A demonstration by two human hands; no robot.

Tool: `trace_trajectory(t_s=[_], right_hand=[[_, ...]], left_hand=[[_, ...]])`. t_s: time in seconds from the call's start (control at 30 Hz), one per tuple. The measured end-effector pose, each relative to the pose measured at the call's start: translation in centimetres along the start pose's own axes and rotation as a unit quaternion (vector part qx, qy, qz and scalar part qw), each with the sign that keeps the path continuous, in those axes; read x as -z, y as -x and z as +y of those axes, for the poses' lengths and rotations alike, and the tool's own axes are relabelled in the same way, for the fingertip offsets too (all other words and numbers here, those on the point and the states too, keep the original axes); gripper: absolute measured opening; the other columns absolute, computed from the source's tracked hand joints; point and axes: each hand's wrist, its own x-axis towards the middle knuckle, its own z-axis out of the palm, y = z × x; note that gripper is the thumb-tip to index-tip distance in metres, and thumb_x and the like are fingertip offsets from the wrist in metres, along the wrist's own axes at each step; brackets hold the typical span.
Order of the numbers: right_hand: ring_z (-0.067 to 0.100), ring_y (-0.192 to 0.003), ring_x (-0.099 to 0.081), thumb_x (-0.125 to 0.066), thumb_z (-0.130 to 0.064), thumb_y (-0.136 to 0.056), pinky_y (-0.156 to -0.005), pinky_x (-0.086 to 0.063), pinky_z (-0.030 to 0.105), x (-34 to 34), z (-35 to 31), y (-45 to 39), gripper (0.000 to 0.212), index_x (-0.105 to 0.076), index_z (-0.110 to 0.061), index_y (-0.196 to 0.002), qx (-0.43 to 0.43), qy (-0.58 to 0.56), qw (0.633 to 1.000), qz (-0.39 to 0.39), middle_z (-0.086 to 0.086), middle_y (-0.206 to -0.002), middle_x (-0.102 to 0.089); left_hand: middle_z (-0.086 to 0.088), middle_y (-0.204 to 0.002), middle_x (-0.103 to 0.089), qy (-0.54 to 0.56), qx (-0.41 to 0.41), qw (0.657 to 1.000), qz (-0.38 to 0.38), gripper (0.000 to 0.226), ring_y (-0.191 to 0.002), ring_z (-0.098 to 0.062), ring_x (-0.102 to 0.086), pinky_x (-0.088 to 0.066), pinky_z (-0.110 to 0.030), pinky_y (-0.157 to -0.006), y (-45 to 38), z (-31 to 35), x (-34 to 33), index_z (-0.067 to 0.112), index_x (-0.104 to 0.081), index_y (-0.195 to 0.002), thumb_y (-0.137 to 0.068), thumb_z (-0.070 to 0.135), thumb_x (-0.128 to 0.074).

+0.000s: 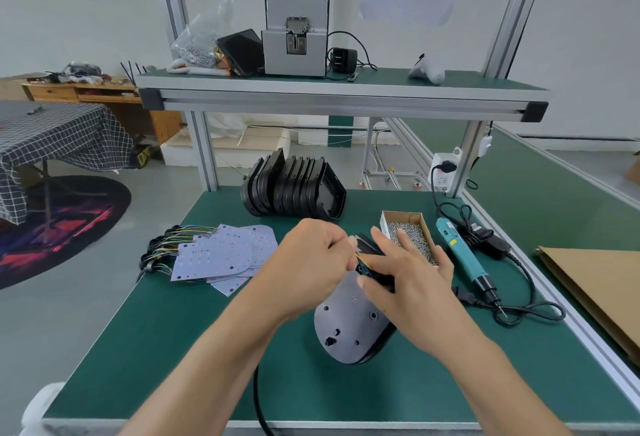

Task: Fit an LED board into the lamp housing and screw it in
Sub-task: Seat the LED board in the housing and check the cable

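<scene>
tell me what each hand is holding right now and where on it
The left hand pinches the coloured wires at the top of the lamp housing. The right hand rests its fingers on the housing's upper end.

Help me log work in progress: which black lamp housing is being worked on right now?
The lamp housing lying flat between the hands, a grey LED board seated in it. The other housings stand stacked on edge at the back of the bench.

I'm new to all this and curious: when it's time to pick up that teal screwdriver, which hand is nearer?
Probably the right hand. The electric screwdriver and the box of screws lie on its side of the lamp housing, while the left hand is at the wires, across from them.
</scene>
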Motion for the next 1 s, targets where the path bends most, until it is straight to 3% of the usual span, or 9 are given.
trace_trajectory(t_s=[0.17, 0.33, 0.43, 0.53, 0.63, 0.7, 0.87, 0.93, 1.0], right_hand=[[0.006, -0.162, -0.004, -0.057, -0.047, -0.103, -0.128, 0.001, 0.054, -0.7, 1.2, 0.3, 0.048, -0.044, -0.06, -0.147, 0.06, -0.009, 0.997, 0.041, -0.026, -0.171, -0.018], [-0.011, -0.153, -0.021, -0.08, -0.041, -0.088, -0.122, -0.022, 0.025, -2.7, 2.9, 1.7, 0.095, -0.02, -0.049, -0.162, 0.027, -0.245, 0.958, 0.148, -0.04, -0.162, -0.024], [-0.015, -0.136, -0.048, -0.076, -0.032, -0.091, -0.118, -0.041, 0.023, -4.2, 3.3, 1.6, 0.087, -0.026, -0.039, -0.162, -0.009, -0.471, 0.879, 0.074, -0.038, -0.144, -0.056], [0.004, -0.146, -0.047, -0.063, -0.032, -0.094, -0.124, -0.036, 0.04, -4.7, 3.8, 1.3, 0.081, -0.021, -0.028, -0.163, 0.019, -0.608, 0.793, -0.022, -0.018, -0.155, -0.055], [0.019, -0.151, -0.044, -0.074, -0.057, -0.09, -0.12, -0.041, 0.043, -4.1, 3.4, 0.8, 0.093, -0.027, -0.019, -0.162, 0.076, -0.649, 0.746, -0.128, -0.004, -0.161, -0.051], [0.022, -0.151, -0.043, -0.073, -0.052, -0.092, -0.119, -0.041, 0.043, -3.7, 2.6, 0.3, 0.084, -0.037, -0.02, -0.161, 0.127, -0.659, 0.717, -0.19, 0.001, -0.162, -0.049], [0.023, -0.139, -0.057, -0.078, -0.059, -0.084, -0.115, -0.046, 0.045, -4.1, 0.3, -0.2, 0.077, -0.059, -0.021, -0.148, 0.12, -0.697, 0.682, -0.185, 0.003, -0.148, -0.063], [0.033, -0.136, -0.059, -0.082, -0.069, -0.073, -0.117, -0.043, 0.054, -4.7, -0.1, -0.2, 0.084, -0.068, -0.017, -0.138, 0.075, -0.712, 0.681, -0.156, 0.011, -0.142, -0.068], [0.043, -0.133, -0.06, -0.087, -0.077, -0.055, -0.12, -0.036, 0.064, -4.8, 0.0, -0.3, 0.096, -0.075, -0.014, -0.127, -0.017, -0.713, 0.691, -0.119, 0.021, -0.136, -0.07]], left_hand=[[0.014, -0.038, -0.032, 0.023, -0.007, 1.0, 0.014, 0.042, -0.034, -0.004, -0.024, -0.024, -0.016, -0.036, 0.1, -0.1, 0.0, 0.012, -0.063, -0.066, -0.105, 0.023, -0.055], [0.017, -0.043, -0.032, 0.152, 0.011, 0.988, 0.021, 0.045, -0.041, -0.005, -0.023, -0.022, -0.018, -0.042, -0.3, -0.3, 1.3, 0.017, -0.059, -0.065, -0.109, 0.022, -0.053], [0.015, -0.047, -0.03, 0.229, 0.008, 0.973, -0.004, 0.043, -0.042, -0.004, -0.023, -0.023, -0.012, -0.041, -0.1, -0.1, 1.9, 0.014, -0.057, -0.07, -0.111, 0.021, -0.049], [0.009, -0.053, -0.024, 0.331, -0.022, 0.942, -0.054, 0.037, -0.044, -0.006, -0.019, -0.02, -0.014, -0.04, 0.2, -0.1, 3.1, 0.012, -0.055, -0.073, -0.109, 0.022, -0.053], [0.005, -0.057, -0.022, 0.425, -0.046, 0.897, -0.11, 0.032, -0.046, -0.007, -0.018, -0.017, -0.018, -0.042, 0.4, 0.2, 4.1, 0.015, -0.057, -0.068, -0.099, 0.024, -0.053], [0.005, -0.057, -0.022, 0.479, -0.053, 0.866, -0.135, 0.03, -0.047, -0.009, -0.015, -0.015, -0.021, -0.043, 0.3, 0.3, 4.4, 0.016, -0.058, -0.067, -0.096, 0.021, -0.052], [0.007, -0.056, -0.022, 0.574, -0.021, 0.807, -0.135, 0.037, -0.047, -0.01, -0.015, -0.016, -0.022, -0.042, -0.2, -0.7, 4.6, 0.015, -0.057, -0.066, -0.1, 0.023, -0.044], [0.005, -0.054, -0.03, 0.539, -0.002, 0.837, -0.096, 0.038, -0.045, -0.01, -0.023, -0.022, -0.022, -0.042, -0.4, -1.6, 4.8, 0.014, -0.058, -0.067, -0.101, 0.023, -0.044], [-0.002, -0.056, -0.038, 0.413, 0.003, 0.91, -0.024, 0.037, -0.048, -0.017, -0.033, -0.032, -0.024, -0.046, -0.4, -2.7, 4.8, 0.01, -0.061, -0.073, -0.105, 0.019, -0.044]])
